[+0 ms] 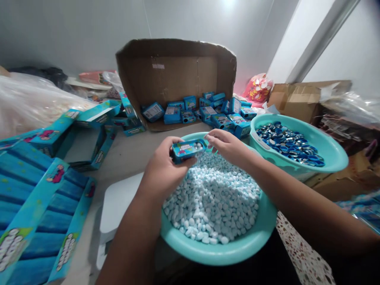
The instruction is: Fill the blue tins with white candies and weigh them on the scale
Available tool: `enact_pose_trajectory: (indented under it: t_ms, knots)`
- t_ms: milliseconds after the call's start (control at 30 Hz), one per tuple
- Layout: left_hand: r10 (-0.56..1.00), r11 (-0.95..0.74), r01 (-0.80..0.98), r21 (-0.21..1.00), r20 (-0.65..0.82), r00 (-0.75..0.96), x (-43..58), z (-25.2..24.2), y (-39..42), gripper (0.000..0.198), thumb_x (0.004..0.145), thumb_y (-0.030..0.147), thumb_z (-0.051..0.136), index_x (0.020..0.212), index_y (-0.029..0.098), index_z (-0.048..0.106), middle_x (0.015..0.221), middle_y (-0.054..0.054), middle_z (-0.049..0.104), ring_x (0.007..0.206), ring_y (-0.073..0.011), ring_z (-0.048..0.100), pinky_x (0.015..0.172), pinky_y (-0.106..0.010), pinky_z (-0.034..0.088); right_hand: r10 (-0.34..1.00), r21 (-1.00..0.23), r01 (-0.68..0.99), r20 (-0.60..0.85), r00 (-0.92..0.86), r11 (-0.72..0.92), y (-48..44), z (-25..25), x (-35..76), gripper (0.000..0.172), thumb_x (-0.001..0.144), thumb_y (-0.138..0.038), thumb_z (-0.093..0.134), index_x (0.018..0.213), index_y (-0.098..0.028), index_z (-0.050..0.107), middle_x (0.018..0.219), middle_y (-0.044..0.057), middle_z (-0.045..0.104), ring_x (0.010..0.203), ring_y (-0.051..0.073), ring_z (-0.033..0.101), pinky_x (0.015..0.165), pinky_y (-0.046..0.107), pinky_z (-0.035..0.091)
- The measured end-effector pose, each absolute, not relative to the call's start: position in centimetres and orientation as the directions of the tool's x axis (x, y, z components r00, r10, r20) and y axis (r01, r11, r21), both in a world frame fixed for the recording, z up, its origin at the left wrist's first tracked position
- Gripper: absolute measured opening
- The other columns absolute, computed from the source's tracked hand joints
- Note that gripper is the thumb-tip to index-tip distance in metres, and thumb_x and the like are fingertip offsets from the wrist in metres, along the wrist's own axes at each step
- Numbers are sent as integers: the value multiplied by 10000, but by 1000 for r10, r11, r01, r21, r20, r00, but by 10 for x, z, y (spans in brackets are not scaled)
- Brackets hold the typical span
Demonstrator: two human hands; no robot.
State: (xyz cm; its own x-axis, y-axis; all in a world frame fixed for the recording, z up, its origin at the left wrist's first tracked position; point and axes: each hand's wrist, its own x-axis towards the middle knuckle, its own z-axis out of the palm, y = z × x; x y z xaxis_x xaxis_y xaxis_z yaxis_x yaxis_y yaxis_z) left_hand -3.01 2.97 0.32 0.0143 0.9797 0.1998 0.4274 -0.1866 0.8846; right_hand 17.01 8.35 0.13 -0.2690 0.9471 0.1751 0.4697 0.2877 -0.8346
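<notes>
My left hand point(162, 166) is wrapped round a small blue tin point(187, 149) with a printed label, held tilted above a turquoise basin point(218, 256). At the tin's right end, some whitish pieces show in an opening. Right beside that end is my right hand point(222, 143), its fingers bent loosely and apart; whether a small candy lies between the fingertips is too blurred to tell. Small white and pale-blue candies point(213, 206) fill the basin below both hands.
To the right, a second turquoise basin point(332, 158) holds many blue and silver tin pieces point(292, 144). A cardboard box point(178, 75) behind contains blue packs point(221, 120). Blue display boxes point(41, 198) stand on the left, near a white flat-topped object point(120, 202).
</notes>
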Motion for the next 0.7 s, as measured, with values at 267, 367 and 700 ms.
enact_pose_trajectory:
  t_ms: [267,367,700]
  knots:
    - [866,-319,314,894,410,-288,-108,26,23,586,591,367,911,1064,252,584,946,6,708,946,-235,697,814,-345,601,734,-494,744,-270,-623,449,60,-8,161,652,843,-653,641,1354,-250,626,1421,131,585,1259,370,569,1022,491,475]
    - [902,-137,344,929,261,-345,-154,24,9,596,508,321,938,1008,244,623,794,20,681,808,-244,692,671,-343,580,659,-404,756,-376,-651,516,59,-7,159,869,766,-772,639,1471,-280,511,1514,123,486,1375,421,455,1070,552,441]
    - [965,76,375,924,27,-261,-181,-13,-6,640,546,405,938,1095,225,663,1027,-94,760,961,-307,730,756,-414,601,599,33,736,-606,-524,677,91,24,78,606,708,-482,807,1181,-124,680,991,109,718,819,267,641,656,345,421]
